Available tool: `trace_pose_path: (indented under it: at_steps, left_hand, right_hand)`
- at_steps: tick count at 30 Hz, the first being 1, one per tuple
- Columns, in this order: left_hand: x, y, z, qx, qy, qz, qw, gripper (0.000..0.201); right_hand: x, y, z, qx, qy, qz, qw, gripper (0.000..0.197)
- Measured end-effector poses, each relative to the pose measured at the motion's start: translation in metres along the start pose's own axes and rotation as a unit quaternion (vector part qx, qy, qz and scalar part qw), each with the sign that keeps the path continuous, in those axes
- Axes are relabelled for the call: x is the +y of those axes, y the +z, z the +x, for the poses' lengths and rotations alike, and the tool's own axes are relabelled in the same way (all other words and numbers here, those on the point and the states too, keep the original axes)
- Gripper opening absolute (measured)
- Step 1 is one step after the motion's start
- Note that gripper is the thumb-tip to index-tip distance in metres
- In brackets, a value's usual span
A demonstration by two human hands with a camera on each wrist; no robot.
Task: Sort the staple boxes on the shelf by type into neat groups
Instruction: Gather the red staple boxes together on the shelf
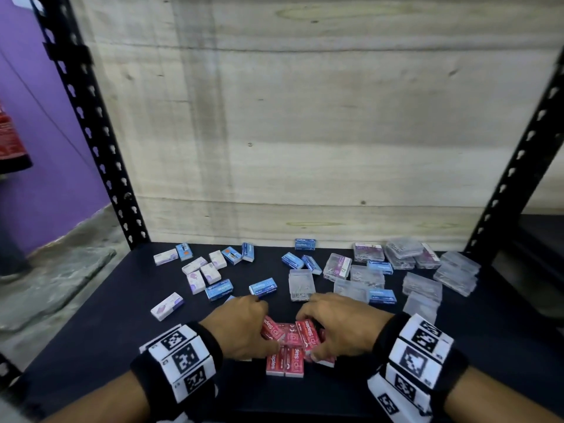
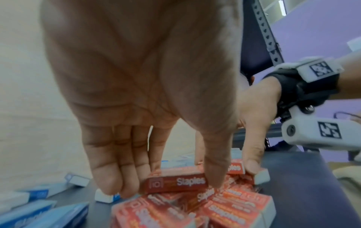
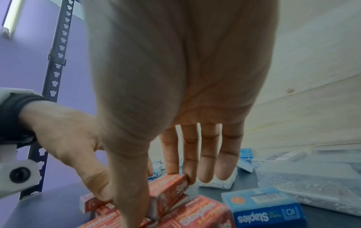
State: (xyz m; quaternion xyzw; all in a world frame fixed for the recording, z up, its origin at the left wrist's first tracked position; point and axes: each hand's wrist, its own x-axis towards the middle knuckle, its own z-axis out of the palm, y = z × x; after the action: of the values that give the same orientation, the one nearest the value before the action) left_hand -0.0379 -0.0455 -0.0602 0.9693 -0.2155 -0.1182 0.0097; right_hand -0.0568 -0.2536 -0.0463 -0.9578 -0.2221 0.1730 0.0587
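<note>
A: Hands?
B: Both down on the red boxes (image 1: 287, 346) at front centre of the shelf (image 1: 91, 337). Left hand (image 1: 241, 326) pinching one red box (image 2: 173, 182) end to end, thumb at one short end, fingers (image 2: 109, 180) at the other; box lifted on top of the cluster, lying crosswise. Right hand (image 1: 338, 325) clamped the same way on a second red box (image 3: 168, 190), thumb near, fingertips (image 3: 171, 163) on the far end; box tilted, resting on others

A: Hands touching each other?
B: Close, side by side over the cluster; contact not clear

A: State of the red group?
B: Bunched but untidy. Two at the front edge lying flat, side by side (image 1: 285, 363); the rest overlapping at angles under the hands

A: Other types?
B: White-purple boxes (image 1: 201, 271) scattered rear left, one apart nearer the front (image 1: 167, 306). Blue boxes (image 1: 262, 287) mixed across the middle and rear, several among the white ones, several among the clear cases, one upright against the back panel (image 1: 306, 244). Clear cases (image 1: 422, 288) on the right, some stacked, some loose, a few with purple labels (image 1: 367, 252)

A: Surroundings?
B: Pale wooden back panel (image 1: 305, 117), black perforated uprights (image 1: 88, 123) either side, purple wall (image 1: 33, 178) at left. Marker bands (image 1: 183, 367) on both wrists
</note>
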Motion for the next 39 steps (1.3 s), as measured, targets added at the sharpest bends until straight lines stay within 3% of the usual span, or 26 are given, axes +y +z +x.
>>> trace_pose_path:
  at_steps: [2, 7, 11, 17, 23, 27, 32, 39]
  left_hand:
    - [-0.003, -0.001, 0.0, 0.011, 0.009, -0.005, 1.0, 0.065]
    - [-0.011, -0.001, -0.001, 0.008, 0.033, 0.018, 0.999, 0.087]
    - [-0.019, -0.009, -0.001, -0.009, 0.1, -0.01, 0.995, 0.07]
    - [-0.017, -0.016, 0.003, 0.015, 0.198, -0.03, 0.98, 0.039]
    - [-0.015, -0.009, 0.0, 0.054, 0.197, -0.006, 0.979, 0.044]
    - [-0.018, -0.015, -0.001, -0.002, 0.215, -0.024, 0.976, 0.048]
    - [-0.02, -0.024, 0.004, -0.094, 0.224, 0.018, 0.97, 0.067]
    - [-0.022, -0.022, 0.011, -0.062, 0.215, -0.006, 0.975, 0.058]
  right_hand:
    - [0.001, 0.002, 0.001, 0.005, -0.002, 0.003, 1.0, 0.061]
    - [0.002, 0.004, 0.004, 0.011, -0.003, 0.004, 1.0, 0.061]
    - [0.003, 0.006, 0.004, 0.011, -0.002, 0.008, 1.0, 0.061]
    - [0.003, 0.007, 0.007, 0.01, 0.005, 0.019, 1.0, 0.059]
    - [0.004, 0.008, 0.007, 0.016, 0.004, 0.028, 0.999, 0.059]
    - [0.004, 0.008, 0.005, 0.015, 0.003, 0.035, 0.999, 0.058]
    - [0.003, 0.008, 0.004, 0.017, 0.003, 0.04, 0.999, 0.058]
    - [0.003, 0.008, 0.003, 0.026, 0.009, 0.049, 0.998, 0.059]
